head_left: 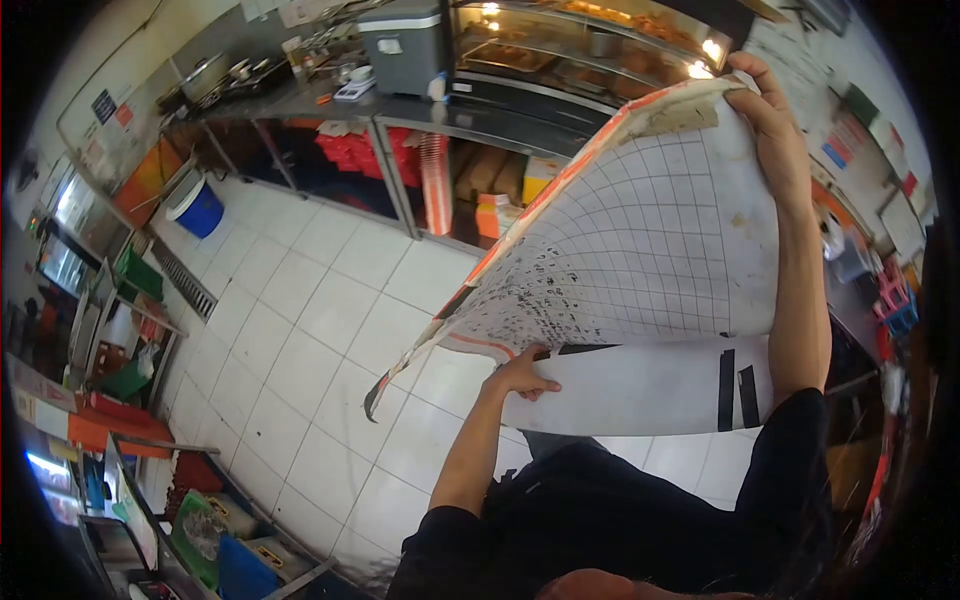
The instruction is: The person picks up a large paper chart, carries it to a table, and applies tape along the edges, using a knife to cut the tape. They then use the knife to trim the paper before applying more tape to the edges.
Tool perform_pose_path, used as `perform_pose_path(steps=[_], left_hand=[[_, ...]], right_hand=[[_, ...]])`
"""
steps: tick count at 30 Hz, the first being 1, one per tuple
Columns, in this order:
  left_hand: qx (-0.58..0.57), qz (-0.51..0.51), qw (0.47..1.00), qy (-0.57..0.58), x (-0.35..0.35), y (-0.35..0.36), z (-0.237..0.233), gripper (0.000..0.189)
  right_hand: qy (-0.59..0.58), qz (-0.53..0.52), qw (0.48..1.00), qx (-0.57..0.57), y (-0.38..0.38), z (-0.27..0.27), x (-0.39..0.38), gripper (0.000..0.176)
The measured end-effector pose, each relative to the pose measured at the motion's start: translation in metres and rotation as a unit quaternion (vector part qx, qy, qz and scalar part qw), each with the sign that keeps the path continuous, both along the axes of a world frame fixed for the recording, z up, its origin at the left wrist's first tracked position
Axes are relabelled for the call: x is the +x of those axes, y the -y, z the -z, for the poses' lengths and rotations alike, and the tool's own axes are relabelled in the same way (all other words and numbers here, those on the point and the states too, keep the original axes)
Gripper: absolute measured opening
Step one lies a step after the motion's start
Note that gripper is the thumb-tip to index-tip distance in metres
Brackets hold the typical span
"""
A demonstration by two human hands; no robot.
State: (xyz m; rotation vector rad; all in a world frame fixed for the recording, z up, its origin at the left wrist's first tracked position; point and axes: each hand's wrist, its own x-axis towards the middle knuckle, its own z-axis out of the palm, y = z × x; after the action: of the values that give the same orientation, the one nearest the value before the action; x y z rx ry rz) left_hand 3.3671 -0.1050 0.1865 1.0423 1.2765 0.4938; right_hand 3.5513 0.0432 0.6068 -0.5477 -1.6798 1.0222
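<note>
A large white sheet (650, 240) printed with a black grid and edged in orange is held up in front of me, curling over. Handwriting fills its lower left squares. My right hand (770, 125) grips the sheet's upper corner, arm stretched out. My left hand (522, 375) pinches the lower edge, where the sheet meets a plain white part (640, 385) with black bars. My dark sleeves and clothing show at the bottom.
White tiled floor (310, 330) spreads to the left. A steel counter (400, 105) with a grey box (405, 45) and a lit food display case (590, 50) stands beyond. A blue bin (197, 208) sits by the wall. Shelves and crates (130, 370) crowd the left side.
</note>
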Motion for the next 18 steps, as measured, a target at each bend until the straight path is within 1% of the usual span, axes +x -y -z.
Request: perform_pose_path(steps=[2,3,6,7,8,9,10,11,14,15,16,17,18], left_hand=[[-0.007,-0.064,0.998,0.010,-0.046,-0.011,0.013,0.095],[0.008,-0.094,0.996,0.000,-0.063,0.000,0.025,0.089],[0.060,-0.224,0.973,0.016,-0.135,0.000,0.032,0.083],[0.110,-0.260,0.959,0.001,-0.158,0.004,0.038,0.074],[0.115,-0.297,0.947,-0.041,-0.184,0.002,0.024,0.073],[0.111,-0.330,0.934,-0.080,-0.204,0.011,0.013,0.072],[0.106,-0.359,0.920,-0.117,-0.207,0.034,0.012,0.072],[0.096,-0.411,0.902,-0.087,-0.228,0.038,0.009,0.070],[0.133,-0.462,0.864,-0.150,-0.307,0.057,-0.001,0.070],[0.141,-0.486,0.849,-0.151,-0.337,0.062,-0.004,0.068],[0.149,-0.508,0.835,-0.151,-0.364,0.065,-0.004,0.066],[0.152,-0.531,0.817,-0.164,-0.345,0.057,0.019,0.065],[0.151,-0.539,0.811,-0.171,-0.372,0.055,0.018,0.063]], right_hand=[[0.048,0.018,0.999,-0.014,-0.064,0.009,-0.042,0.033],[0.029,0.020,0.999,-0.029,-0.071,0.024,-0.060,0.033],[0.025,0.011,1.000,0.007,-0.142,0.027,-0.151,0.033],[0.007,0.023,0.999,0.025,-0.169,0.030,-0.184,0.033],[0.027,0.023,0.999,0.024,-0.184,0.021,-0.222,0.033],[0.053,0.026,0.998,0.018,-0.192,0.015,-0.256,0.033],[0.081,0.032,0.996,0.015,-0.182,0.019,-0.275,0.033],[0.037,-0.033,0.999,0.002,-0.190,0.017,-0.321,0.033],[0.090,0.001,0.989,0.117,-0.169,-0.018,-0.466,0.032],[0.108,-0.038,0.989,0.095,-0.159,-0.032,-0.517,0.033],[0.102,-0.077,0.988,0.083,-0.146,-0.041,-0.567,0.033],[0.086,-0.122,0.987,0.062,-0.153,-0.018,-0.569,0.032],[0.078,-0.157,0.983,0.048,-0.151,-0.024,-0.614,0.032]])
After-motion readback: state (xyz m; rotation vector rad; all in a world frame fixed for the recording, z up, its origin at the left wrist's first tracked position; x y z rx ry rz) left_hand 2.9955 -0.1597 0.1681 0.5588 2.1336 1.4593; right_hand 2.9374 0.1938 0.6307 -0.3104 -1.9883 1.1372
